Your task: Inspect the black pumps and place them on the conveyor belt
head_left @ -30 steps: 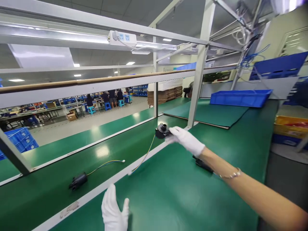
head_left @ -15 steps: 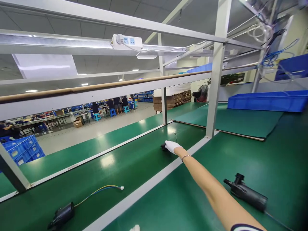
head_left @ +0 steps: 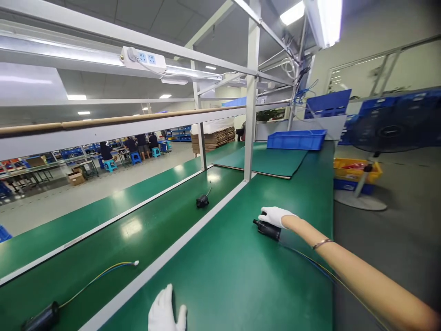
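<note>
My right hand (head_left: 274,216), in a white glove, has its fingers closed over the top of a black cylindrical motor pump (head_left: 269,231). That pump lies near the right side of the green bench, and its thin coloured wires (head_left: 319,265) trail under my forearm and past the edge. Low in the picture, my left hand (head_left: 164,311), also gloved, is open above the bench with thumb apart and nothing in it. A second black pump (head_left: 202,201) rests beyond the white rail. Another pump (head_left: 43,318) is cut off at lower left, its wires ending in a white connector (head_left: 136,263).
A white metal rail (head_left: 186,239) divides the green surface, and a white post (head_left: 251,115) rises from it. Behind stand a green mat (head_left: 272,161) and a blue tray (head_left: 294,139). On the floor at right are a fan (head_left: 386,131) and a yellow bin (head_left: 347,170).
My right hand has left the pump beyond the rail and moved to the one on the right. My left hand has come further into view. The camera has turned right.
</note>
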`<state>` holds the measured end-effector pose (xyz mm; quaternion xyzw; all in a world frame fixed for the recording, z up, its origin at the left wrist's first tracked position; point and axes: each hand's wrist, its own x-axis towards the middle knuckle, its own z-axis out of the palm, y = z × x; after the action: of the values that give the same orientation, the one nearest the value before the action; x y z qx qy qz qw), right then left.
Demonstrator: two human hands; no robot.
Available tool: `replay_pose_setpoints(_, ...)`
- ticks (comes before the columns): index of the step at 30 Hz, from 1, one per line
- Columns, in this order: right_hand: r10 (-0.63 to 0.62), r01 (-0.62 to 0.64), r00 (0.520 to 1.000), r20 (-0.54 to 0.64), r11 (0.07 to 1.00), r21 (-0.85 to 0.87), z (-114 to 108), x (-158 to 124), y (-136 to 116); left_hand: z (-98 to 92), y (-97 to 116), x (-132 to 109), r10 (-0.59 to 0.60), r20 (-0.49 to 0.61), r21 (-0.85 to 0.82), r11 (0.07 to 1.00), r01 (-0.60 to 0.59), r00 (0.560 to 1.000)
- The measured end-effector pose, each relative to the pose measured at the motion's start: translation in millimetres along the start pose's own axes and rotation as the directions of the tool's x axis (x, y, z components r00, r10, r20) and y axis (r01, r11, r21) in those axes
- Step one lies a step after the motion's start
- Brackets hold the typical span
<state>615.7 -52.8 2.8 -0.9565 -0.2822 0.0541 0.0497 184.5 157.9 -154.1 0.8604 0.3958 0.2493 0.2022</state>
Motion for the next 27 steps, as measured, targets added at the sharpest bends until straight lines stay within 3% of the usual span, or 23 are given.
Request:
replay_pose_setpoints(4, -0.135, 0.135, 0.991, -0.002, 0.989, 0.063, 9.9, -33.9, -8.5, -19.1, 34.1, -10.4, -0.183, 0.117, -0.345, 0.914, 0.213, 0.976)
replay_pose_setpoints(8, -0.287, 0.293, 0.956, -0.062, 0.946, 0.14, 9.6, -72.8, -60.5, -29.0, 70.7, -21.9, -0.212, 0.216, -0.557, 0.775, 0.299, 0.953)
replay_pose_setpoints(12, -0.434, 0.464, 0.886, -0.166, 0.846, 0.263, -1.7, -133.6, -139.2, -37.6, 117.6, -22.4, -0.09, 0.315, -0.81, 0.493, 0.317, 0.945)
replay_pose_setpoints(16, -0.562, 0.595, 0.799, -0.213, 0.693, 0.406, -29.2, -201.3, -201.5, -67.2, 153.6, -21.9, 0.043, 0.324, -0.94, 0.126, 0.317, 0.945)
replay_pose_setpoints(20, -0.67, 0.665, 0.699, -0.249, 0.481, 0.571, -56.5, -242.5, -214.8, -112.3, 152.7, -34.6, 0.086, 0.349, -0.927, -0.117, 0.357, 0.933)
replay_pose_setpoints(24, -0.698, 0.644, 0.649, -0.301, 0.294, 0.706, -61.4, -259.6, -204.8, -139.1, 138.3, -50.3, 0.361, 0.312, -0.803, -0.394, 0.447, 0.879)
replay_pose_setpoints(27, -0.733, 0.663, 0.611, -0.299, 0.267, 0.699, -56.3, -271.0, -200.2, -141.5, 132.5, -56.9, 0.509, 0.188, -0.79, -0.431, 0.437, 0.84)
